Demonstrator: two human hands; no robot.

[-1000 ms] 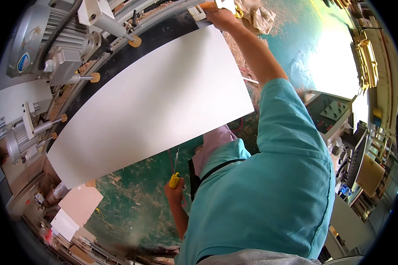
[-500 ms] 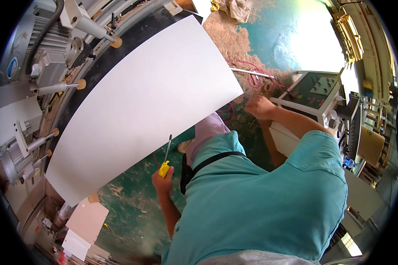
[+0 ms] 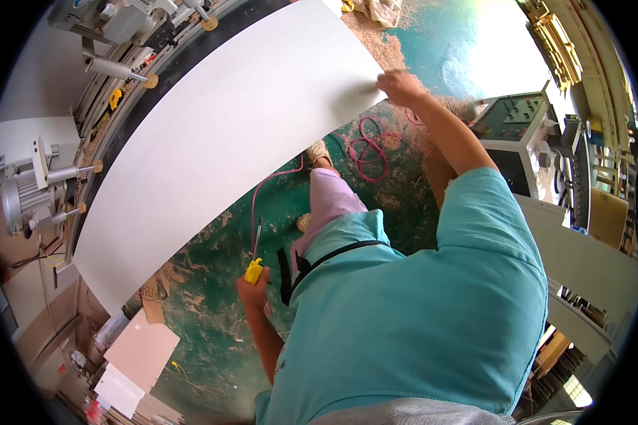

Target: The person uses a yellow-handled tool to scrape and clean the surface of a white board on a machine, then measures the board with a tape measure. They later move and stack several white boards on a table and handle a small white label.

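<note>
A large white panel lies slanted across the machine bed, reaching from the upper right down to the lower left. My right hand rests on its near right edge, fingers on the board. My left hand hangs low by my hip. It is closed around a yellow-handled tool with a thin metal tip pointing up. A pink hose runs from near the tool toward the floor behind. My teal shirt hides the floor below me.
A machine with grey motors and round-tipped rods lines the left side. A control console stands at the right. A coiled pink hose and sawdust lie on the green floor. Board offcuts are stacked at lower left.
My right hand left the panel's far corner, dropped beside me, and now rests on the panel's near right edge. My left hand keeps the yellow tool at my side.
</note>
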